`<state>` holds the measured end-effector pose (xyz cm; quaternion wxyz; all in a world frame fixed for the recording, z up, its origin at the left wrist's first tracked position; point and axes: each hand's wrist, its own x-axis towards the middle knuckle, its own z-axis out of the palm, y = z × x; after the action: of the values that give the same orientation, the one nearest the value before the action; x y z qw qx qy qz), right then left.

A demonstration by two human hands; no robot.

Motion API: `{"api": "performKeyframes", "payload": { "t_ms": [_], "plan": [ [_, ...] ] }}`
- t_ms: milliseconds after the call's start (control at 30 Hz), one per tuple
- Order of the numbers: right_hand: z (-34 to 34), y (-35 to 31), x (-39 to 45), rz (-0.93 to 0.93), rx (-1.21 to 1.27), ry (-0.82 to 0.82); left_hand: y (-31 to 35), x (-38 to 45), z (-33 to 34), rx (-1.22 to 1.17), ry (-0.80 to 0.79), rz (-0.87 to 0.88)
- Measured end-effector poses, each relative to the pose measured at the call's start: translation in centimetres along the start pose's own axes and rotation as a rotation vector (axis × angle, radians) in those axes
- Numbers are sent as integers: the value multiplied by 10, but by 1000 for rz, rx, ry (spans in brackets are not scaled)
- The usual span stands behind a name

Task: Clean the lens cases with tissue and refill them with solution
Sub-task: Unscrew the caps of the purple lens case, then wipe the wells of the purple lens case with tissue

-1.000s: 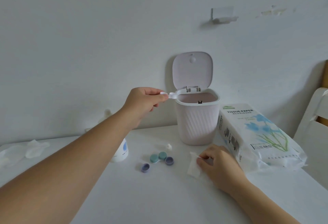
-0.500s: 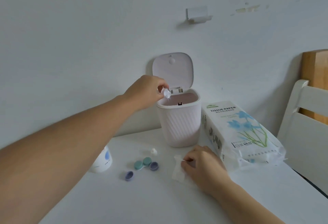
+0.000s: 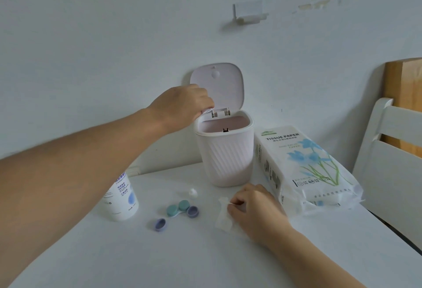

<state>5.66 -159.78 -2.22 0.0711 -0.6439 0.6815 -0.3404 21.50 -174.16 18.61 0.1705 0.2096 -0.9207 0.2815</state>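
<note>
My left hand reaches over the rim of the small pale pink bin, whose lid stands up, and pinches a white lens case tipped toward the opening. My right hand rests on the table and pinches a small folded tissue. On the table between them lie a green lens case with both caps on and two loose purple caps. A small white cap lies behind them. The solution bottle stands at the left, partly hidden by my forearm.
A pack of tissue paper lies to the right of the bin. A white chair stands past the table's right edge. The wall is close behind the bin.
My left hand has turned the white lens case from held level beside the bin to tipped down over the bin's rim. My right hand has stayed on the tissue.
</note>
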Motion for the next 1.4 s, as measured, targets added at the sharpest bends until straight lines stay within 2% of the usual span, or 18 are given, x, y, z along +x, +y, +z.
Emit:
{"api": "performKeyframes", "payload": {
  "t_ms": [267,400,600,733,867,1033,1133,1300,1400],
  "plan": [
    [2,2,1,10,11,8,2,-2,-8,92,15,48],
    [3,2,1,10,14,11,7,-1,-8,160,-104,61],
    [3,3,0,9,5,10,10,3,-7,180,-124,35],
    [3,3,0,10,4,7,14,3,-2,244,-206,59],
    [3,2,0,11,3,-5,10,1,0,211,-149,46],
    [1,0,-1,20,1,-16,11,-3,4,288,-184,29],
    [1,0,0,28,7,-24,9,-6,7,159,-131,-113],
    [-2,-2,-1,31,16,-25,10,-21,11,-430,142,-607],
    [-4,-3,-2,13,34,-12,15,-36,10,-648,291,-774]
  ]
}}
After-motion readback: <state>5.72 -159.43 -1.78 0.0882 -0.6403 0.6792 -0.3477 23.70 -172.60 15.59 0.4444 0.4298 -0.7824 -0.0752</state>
